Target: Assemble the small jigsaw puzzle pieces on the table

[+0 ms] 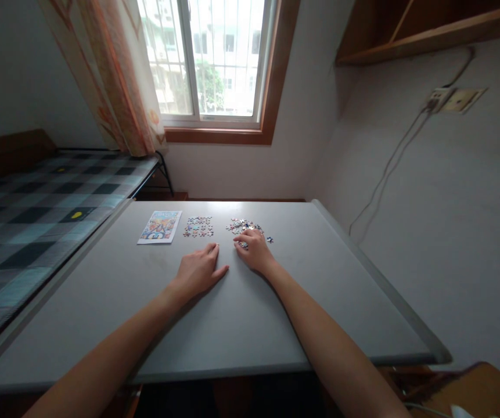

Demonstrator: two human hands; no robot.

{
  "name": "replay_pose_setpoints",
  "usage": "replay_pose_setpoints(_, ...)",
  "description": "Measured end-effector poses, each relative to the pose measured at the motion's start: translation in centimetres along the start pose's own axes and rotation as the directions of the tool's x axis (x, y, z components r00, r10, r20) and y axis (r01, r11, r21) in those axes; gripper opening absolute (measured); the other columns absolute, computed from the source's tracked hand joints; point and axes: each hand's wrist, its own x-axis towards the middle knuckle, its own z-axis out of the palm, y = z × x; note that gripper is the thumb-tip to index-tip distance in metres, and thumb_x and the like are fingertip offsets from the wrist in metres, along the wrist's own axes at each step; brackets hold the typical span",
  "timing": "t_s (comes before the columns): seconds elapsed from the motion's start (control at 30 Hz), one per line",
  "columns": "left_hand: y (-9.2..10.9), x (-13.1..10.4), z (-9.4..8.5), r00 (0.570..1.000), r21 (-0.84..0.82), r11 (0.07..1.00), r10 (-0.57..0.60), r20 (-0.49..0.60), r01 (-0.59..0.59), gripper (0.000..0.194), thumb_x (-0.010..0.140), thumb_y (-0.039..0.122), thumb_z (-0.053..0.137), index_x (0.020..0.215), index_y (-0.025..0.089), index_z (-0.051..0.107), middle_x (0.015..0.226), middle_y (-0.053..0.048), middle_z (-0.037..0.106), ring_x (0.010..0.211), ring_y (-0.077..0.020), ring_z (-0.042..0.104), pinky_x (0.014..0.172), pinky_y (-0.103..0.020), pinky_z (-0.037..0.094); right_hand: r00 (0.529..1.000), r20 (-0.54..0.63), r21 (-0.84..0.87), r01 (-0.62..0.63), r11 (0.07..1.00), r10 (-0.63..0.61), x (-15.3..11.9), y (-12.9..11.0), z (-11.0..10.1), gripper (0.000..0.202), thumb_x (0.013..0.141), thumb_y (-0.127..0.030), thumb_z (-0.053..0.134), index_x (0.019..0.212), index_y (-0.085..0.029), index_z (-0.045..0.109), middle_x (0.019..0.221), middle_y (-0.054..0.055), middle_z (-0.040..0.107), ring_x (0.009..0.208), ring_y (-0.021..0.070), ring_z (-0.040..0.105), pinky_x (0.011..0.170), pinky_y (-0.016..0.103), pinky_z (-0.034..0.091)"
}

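- The left hand (200, 270) rests on the worktop (232, 325), its grip spread, thumb apart from the fingers.
- The right hand (254, 251) curves over puzzle pieces; whether its grip pinches one, I cannot tell.
- The loose pile (245, 223) lies at the right hand's 12 o'clock, a lone piece (269, 239) at its 2 o'clock.
- Rows of pieces (199, 234) sit at the left hand's 12 o'clock, the picture sheet (159, 227) at its 10 o'clock.
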Motion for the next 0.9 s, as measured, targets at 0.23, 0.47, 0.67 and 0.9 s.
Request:
replay_pose_setpoints(0.23, -4.1, -0.1, -1.8, 0.962, 0.051, 0.980, -0.199, 0.184, 0.193, 0.054, 0.087, 0.054, 0.039, 0.128, 0.021, 0.053, 0.140, -0.011, 0.045, 0.105, -0.0287, 0.059, 0.078, -0.035, 0.047, 1.000, 0.002, 0.012, -0.003, 1.000, 0.003, 0.0, 0.1, -0.1, 0.012, 0.082, -0.022, 0.060, 0.087, -0.021, 0.071, 0.091, 0.005, 0.064, 0.094, 0.0212, 0.050, 0.089, 0.038, 0.036)
replay_pose_setpoints(0.47, -4.5, -0.1, -2.3, 0.932, 0.101, 0.970, -0.242, 0.270, 0.223, 0.068, 0.085, 0.059, 0.035, 0.136, 0.015, 0.044, 0.142, -0.016, 0.038, 0.109, -0.0307, 0.055, 0.079, -0.037, 0.048, 1.000, 0.012, 0.020, -0.010, 1.000, 0.010, 0.0, 0.1, -0.2, 0.011, 0.082, -0.022, 0.060, 0.085, -0.021, 0.071, 0.091, 0.006, 0.064, 0.094, 0.0209, 0.051, 0.089, 0.038, 0.037)
replay_pose_setpoints(0.67, -5.4, 0.0, -2.2, 0.916, 0.094, 0.957, -0.289, 0.278, 0.274, 0.070, 0.084, 0.062, 0.035, 0.137, 0.016, 0.043, 0.140, -0.017, 0.040, 0.107, -0.0320, 0.056, 0.079, -0.038, 0.047, 1.000, 0.002, 0.030, 0.000, 1.000, 0.000, 0.0, 0.1, -0.3, 0.012, 0.082, -0.021, 0.060, 0.084, -0.022, 0.071, 0.090, 0.006, 0.064, 0.092, 0.0209, 0.051, 0.089, 0.038, 0.037)
replay_pose_setpoints(0.9, -5.8, 0.0, -2.1, 0.916, 0.103, 0.949, -0.313, 0.250, 0.296, 0.072, 0.083, 0.064, 0.035, 0.137, 0.017, 0.043, 0.137, -0.017, 0.043, 0.104, -0.0321, 0.058, 0.078, -0.037, 0.047, 1.000, -0.019, 0.032, 0.021, 0.999, -0.021, 0.0, 0.0, -0.4, 0.011, 0.081, -0.020, 0.060, 0.083, -0.020, 0.071, 0.088, 0.006, 0.064, 0.091, 0.0205, 0.051, 0.090, 0.037, 0.038)
